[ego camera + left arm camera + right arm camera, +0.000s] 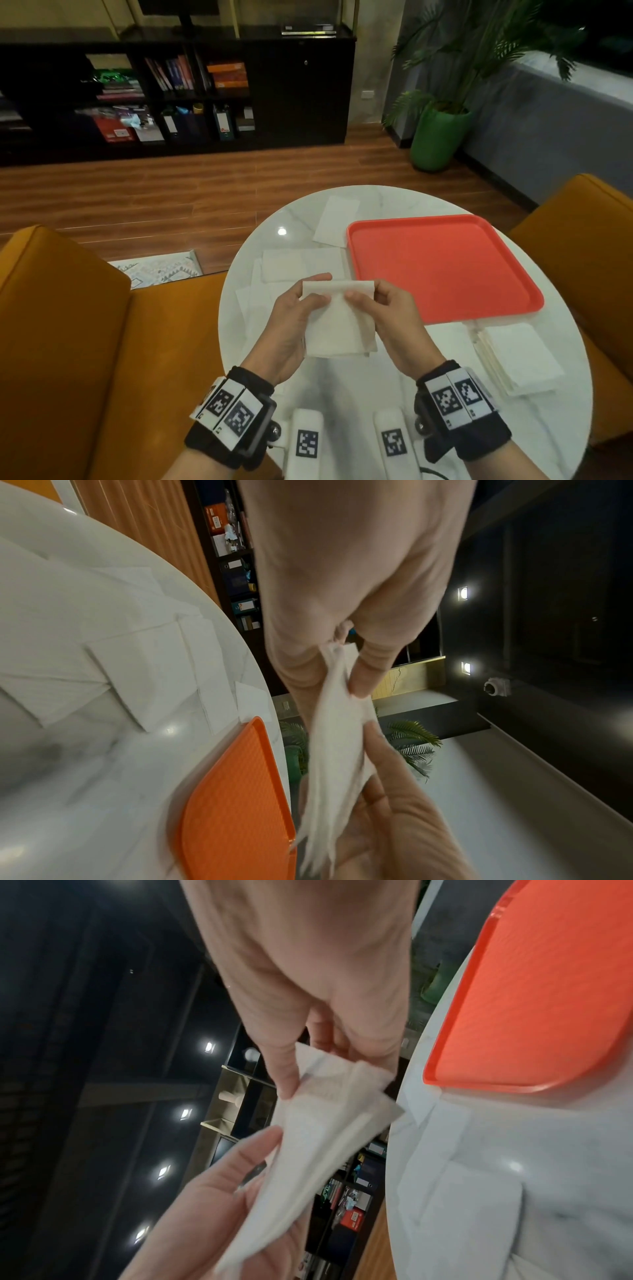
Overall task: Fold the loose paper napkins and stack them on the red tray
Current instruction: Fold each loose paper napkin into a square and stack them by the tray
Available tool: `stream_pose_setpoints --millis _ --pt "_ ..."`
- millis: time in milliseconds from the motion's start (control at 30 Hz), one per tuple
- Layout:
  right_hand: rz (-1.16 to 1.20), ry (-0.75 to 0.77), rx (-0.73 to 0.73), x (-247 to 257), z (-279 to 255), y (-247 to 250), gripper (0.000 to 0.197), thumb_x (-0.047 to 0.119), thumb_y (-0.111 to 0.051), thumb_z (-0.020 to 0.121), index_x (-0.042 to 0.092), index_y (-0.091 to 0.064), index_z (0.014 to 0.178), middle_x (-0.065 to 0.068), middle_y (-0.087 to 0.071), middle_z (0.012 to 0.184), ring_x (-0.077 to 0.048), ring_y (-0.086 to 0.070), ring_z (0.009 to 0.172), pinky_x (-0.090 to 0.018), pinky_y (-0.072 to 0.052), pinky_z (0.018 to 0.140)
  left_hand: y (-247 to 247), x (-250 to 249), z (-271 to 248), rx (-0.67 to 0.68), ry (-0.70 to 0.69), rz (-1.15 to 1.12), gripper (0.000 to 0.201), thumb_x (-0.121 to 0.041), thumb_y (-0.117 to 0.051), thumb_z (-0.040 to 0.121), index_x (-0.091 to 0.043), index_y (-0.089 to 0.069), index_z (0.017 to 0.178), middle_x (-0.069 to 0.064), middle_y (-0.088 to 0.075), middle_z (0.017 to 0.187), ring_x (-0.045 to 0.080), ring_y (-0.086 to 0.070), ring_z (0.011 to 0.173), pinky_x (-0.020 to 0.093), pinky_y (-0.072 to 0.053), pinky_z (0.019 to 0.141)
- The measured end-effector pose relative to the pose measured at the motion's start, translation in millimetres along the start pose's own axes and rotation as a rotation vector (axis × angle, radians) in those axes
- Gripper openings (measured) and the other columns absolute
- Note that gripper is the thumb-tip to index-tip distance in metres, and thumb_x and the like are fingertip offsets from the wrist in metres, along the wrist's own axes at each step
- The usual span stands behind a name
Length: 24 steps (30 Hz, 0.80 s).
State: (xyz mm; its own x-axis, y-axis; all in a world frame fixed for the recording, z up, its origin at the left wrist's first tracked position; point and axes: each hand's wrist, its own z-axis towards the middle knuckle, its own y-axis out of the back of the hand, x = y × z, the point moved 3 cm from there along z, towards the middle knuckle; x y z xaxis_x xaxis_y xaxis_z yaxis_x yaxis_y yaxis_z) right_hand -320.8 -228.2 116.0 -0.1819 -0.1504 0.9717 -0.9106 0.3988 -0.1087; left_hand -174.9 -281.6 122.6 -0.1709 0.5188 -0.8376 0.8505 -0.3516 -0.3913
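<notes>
— Which step is this?

— Mid-fold, I'd say. Both hands hold one napkin (337, 320) up off the counter (394, 383), its top edge already turned over.

— And the grip?

— The left hand (294, 322) pinches the upper left corner, thumb on top; the right hand (383, 311) pinches the upper right, fingers curled narrow round the paper (it looks limp and thin, so likely to sag).

— Next?

— Probably bring the halves together, press the crease, then carry it to the red tray (445, 267) at two o'clock, which has no napkins on it yet.

— The loose napkins?

— More loose napkins (301, 265) lie flat at twelve o'clock, just left of the tray.
</notes>
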Motion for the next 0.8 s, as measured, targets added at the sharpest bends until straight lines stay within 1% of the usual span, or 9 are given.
stream_pose_setpoints --millis 100,200,267,333,400,467,600,700,800 --pt "-0.012 0.033 -0.043 -2.3 -0.3 -0.7 0.022 0.011 -0.077 0.077 0.001 -0.065 0.093 -0.027 -0.067 0.096 -0.029 -0.066 0.082 -0.045 -0.052 0.078 -0.3 -0.9 -0.4 -0.041 -0.054 -0.013 0.030 -0.022 -0.065 0.090 -0.007 -0.066 0.116 0.008 -0.074 0.104 0.019 -0.071 0.089 0.033 -0.059 0.074" --pt "-0.056 0.045 -0.014 0.2 -2.0 -2.2 0.019 0.012 -0.079 0.074 0.007 -0.066 0.086 -0.022 -0.066 0.086 -0.025 -0.064 0.077 -0.038 -0.051 0.072 1.5 0.5 -0.2 -0.085 -0.084 0.017 0.031 -0.026 -0.066 0.088 -0.005 -0.069 0.111 0.014 -0.073 0.109 0.026 -0.070 0.097 0.040 -0.059 0.085" --pt "-0.044 0.033 0.018 3.7 -4.1 -5.7 0.026 0.023 -0.080 0.074 0.007 -0.066 0.089 -0.021 -0.069 0.092 -0.032 -0.067 0.083 -0.040 -0.053 0.074 1.6 0.4 -0.9 -0.089 -0.103 0.046 0.029 -0.026 -0.063 0.091 -0.006 -0.070 0.110 0.014 -0.073 0.108 0.030 -0.069 0.102 0.043 -0.057 0.089" --pt "-0.076 0.022 0.015 6.1 -3.9 -8.1 0.042 0.045 -0.080 0.069 0.009 -0.067 0.086 -0.019 -0.069 0.091 -0.036 -0.067 0.089 -0.045 -0.054 0.079 0.4 -0.6 -2.6 -0.074 -0.141 0.112 0.027 -0.027 -0.059 0.094 -0.007 -0.072 0.107 0.010 -0.074 0.105 0.026 -0.070 0.101 0.040 -0.057 0.089" --pt "-0.124 0.043 -0.015 7.8 -2.7 -9.4 0.041 0.052 -0.079 0.066 0.015 -0.066 0.077 -0.008 -0.071 0.086 -0.027 -0.068 0.089 -0.040 -0.053 0.079 -2.8 -1.9 -4.8 -0.049 -0.167 0.175 0.028 -0.030 -0.054 0.097 -0.012 -0.074 0.103 0.005 -0.076 0.101 0.019 -0.071 0.096 0.034 -0.057 0.087" --pt "-0.144 0.069 -0.045 8.1 -2.4 -10.1 0.030 0.043 -0.078 0.072 0.016 -0.065 0.072 -0.003 -0.072 0.084 -0.019 -0.068 0.088 -0.032 -0.052 0.077 -4.4 -1.2 -5.3 -0.045 -0.164 0.211 0.032 -0.035 -0.050 0.098 -0.016 -0.076 0.099 0.002 -0.076 0.097 0.014 -0.072 0.089 0.031 -0.057 0.083" --pt "-0.154 0.087 -0.061 8.5 -4.8 -7.4 0.015 0.023 -0.081 0.073 0.014 -0.069 0.071 -0.016 -0.070 0.079 -0.019 -0.065 0.074 -0.035 -0.052 0.073 -1.5 0.5 -3.5 -0.113 -0.091 0.219 0.040 -0.044 -0.048 0.098 -0.017 -0.077 0.094 0.003 -0.076 0.092 0.016 -0.072 0.082 0.038 -0.059 0.077" --pt "-0.212 0.118 -0.050 12.3 -6.7 -4.8 0.010 0.018 -0.080 0.073 0.015 -0.071 0.072 -0.006 -0.069 0.070 -0.014 -0.063 0.068 -0.028 -0.052 0.068 1.0 -1.7 -3.1 -0.123 -0.048 0.207 0.042 -0.046 -0.046 0.099 -0.018 -0.077 0.093 0.006 -0.077 0.090 0.021 -0.072 0.082 0.039 -0.059 0.074" --pt "-0.227 0.138 -0.049 14.8 -6.6 1.6 0.005 0.016 -0.077 0.077 0.016 -0.073 0.074 -0.006 -0.071 0.073 -0.015 -0.064 0.070 -0.029 -0.051 0.067 0.3 -4.0 -3.1 -0.119 -0.024 0.207 0.039 -0.044 -0.049 0.098 -0.019 -0.077 0.092 0.004 -0.077 0.088 0.021 -0.071 0.080 0.038 -0.059 0.072"
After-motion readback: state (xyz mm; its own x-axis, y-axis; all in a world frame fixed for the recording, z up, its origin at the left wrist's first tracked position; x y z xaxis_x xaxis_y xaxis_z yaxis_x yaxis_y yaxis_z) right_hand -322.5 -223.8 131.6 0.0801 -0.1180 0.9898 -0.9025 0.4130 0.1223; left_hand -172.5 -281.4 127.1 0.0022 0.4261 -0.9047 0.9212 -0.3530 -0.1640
